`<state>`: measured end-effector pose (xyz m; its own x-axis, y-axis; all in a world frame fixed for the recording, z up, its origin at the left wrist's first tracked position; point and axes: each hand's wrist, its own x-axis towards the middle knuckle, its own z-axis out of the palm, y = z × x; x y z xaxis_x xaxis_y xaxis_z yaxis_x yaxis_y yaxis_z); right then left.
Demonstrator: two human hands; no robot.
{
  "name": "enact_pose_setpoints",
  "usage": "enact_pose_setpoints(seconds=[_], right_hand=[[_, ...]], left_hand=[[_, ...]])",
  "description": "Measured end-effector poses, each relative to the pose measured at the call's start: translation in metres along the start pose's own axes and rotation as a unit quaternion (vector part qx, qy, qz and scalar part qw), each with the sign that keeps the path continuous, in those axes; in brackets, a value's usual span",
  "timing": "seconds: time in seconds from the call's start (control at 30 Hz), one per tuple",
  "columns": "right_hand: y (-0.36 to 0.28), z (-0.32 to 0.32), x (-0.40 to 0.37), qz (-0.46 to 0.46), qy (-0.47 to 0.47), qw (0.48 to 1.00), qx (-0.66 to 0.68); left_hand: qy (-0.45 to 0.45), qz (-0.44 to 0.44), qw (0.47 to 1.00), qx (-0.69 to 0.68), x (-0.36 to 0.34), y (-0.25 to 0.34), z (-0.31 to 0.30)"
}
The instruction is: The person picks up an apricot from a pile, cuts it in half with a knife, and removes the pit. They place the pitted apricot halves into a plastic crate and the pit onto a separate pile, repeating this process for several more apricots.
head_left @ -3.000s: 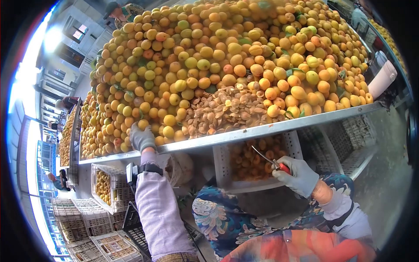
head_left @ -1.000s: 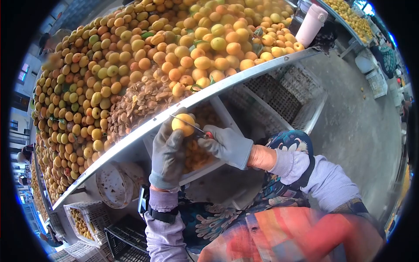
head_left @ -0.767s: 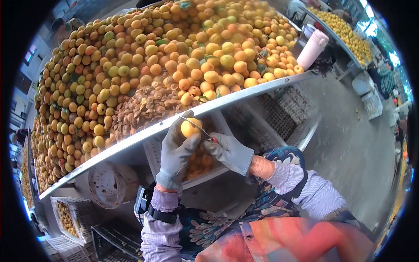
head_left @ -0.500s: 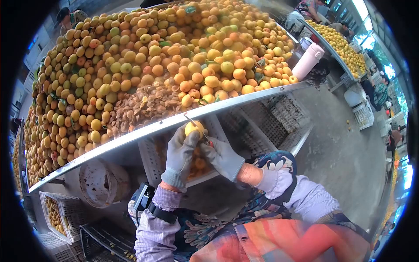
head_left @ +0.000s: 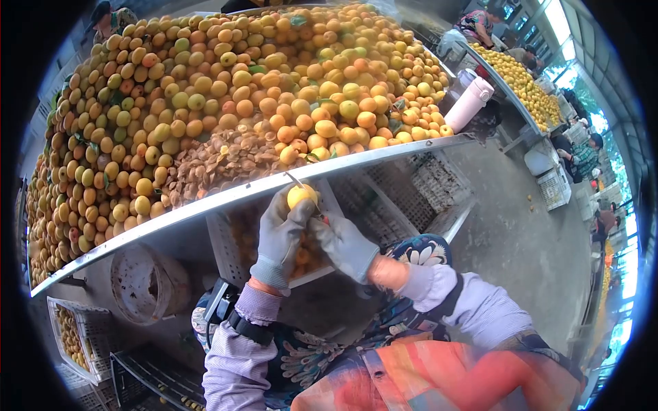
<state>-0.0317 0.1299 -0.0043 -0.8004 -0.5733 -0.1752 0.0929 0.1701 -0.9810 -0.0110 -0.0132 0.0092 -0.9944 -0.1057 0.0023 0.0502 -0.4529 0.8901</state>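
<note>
1. Head view, left hand: the gloved left hand (head_left: 279, 236) grips an apricot (head_left: 302, 196) between thumb and fingers, holding it up just in front of the near edge of the surface (head_left: 243, 196).
2. Head view, right hand: the gloved right hand (head_left: 343, 245) is closed around the red handle of a small knife (head_left: 325, 220), mostly hidden by the fingers. The thin blade shows just beyond the apricot's top; how deep it sits in the fruit, if at all, cannot be told. The two hands are close together, meeting near the handle.
3. Head view, surface: a broad heap of apricots (head_left: 253, 89), yellow to orange with a few greener ones and some leaves, covers it from the left end towards the right. A pile of brown apricot pits (head_left: 223, 161) lies against the middle of the near edge. A pale pink bottle (head_left: 469, 104) is by the right-hand near corner, beside the heap.
4. Head view, below the near edge: a white crate (head_left: 225, 250) holding orange fruit (head_left: 301, 257) is under the hands. More slotted crates (head_left: 442, 181) are to its right; a stained white bucket (head_left: 175, 281) is to its left.
5. Head view, beyond the surface: a person (head_left: 476, 26) leans over another apricot heap (head_left: 517, 79), past the far right corner.
</note>
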Motion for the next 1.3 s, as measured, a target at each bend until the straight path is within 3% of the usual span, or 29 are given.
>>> enact_pose_setpoints(seconds=[0.13,0.23,0.3,0.43,0.57,0.67,0.73,0.8,0.87,0.9,1.0,1.13,1.2,1.3], right_hand=[[0.032,0.020,0.003,-0.035,0.081,0.996,-0.012],[0.033,0.016,0.005,-0.047,0.071,0.996,0.003],[0.010,0.006,0.006,-0.047,0.057,0.996,-0.044],[-0.030,-0.004,-0.001,0.060,0.020,0.998,-0.009],[-0.003,0.008,0.000,0.030,0.039,0.999,-0.020],[0.030,0.033,0.008,-0.040,0.116,0.991,0.051],[0.031,0.045,0.004,-0.022,0.088,0.962,0.256],[0.026,0.039,0.006,-0.039,0.094,0.978,0.182],[0.006,0.027,0.007,-0.037,0.040,0.991,0.121],[0.004,0.019,0.008,0.005,0.061,0.997,0.036],[-0.002,0.011,0.002,-0.002,0.038,0.999,-0.001],[-0.006,0.017,-0.003,0.027,0.043,0.999,0.010],[0.006,0.027,-0.001,-0.030,0.099,0.994,-0.042],[0.008,0.037,-0.003,-0.073,0.116,0.991,-0.012]], left_hand=[[0.052,-0.095,0.992,-0.066,-0.005,-0.006,0.003],[0.049,-0.084,0.995,-0.024,-0.009,-0.002,0.003],[0.020,0.003,0.998,-0.053,-0.007,0.004,0.005],[-0.001,0.029,0.999,0.040,0.007,-0.008,-0.007],[0.017,0.008,1.000,-0.004,0.002,-0.010,-0.001],[0.054,-0.050,0.996,-0.045,-0.002,-0.009,0.004],[0.065,-0.109,0.987,-0.100,-0.008,-0.004,0.003],[0.037,-0.098,0.989,-0.101,-0.008,-0.006,-0.003],[0.035,-0.061,0.997,-0.043,0.000,-0.007,-0.007],[0.046,0.014,0.998,0.041,0.005,-0.009,-0.005],[0.070,0.022,0.997,0.006,0.002,0.000,0.006],[0.067,-0.027,0.996,-0.055,0.003,-0.009,0.002],[0.081,-0.055,0.993,-0.058,-0.002,-0.005,0.006],[0.091,-0.090,0.991,-0.045,-0.005,-0.002,0.004]])
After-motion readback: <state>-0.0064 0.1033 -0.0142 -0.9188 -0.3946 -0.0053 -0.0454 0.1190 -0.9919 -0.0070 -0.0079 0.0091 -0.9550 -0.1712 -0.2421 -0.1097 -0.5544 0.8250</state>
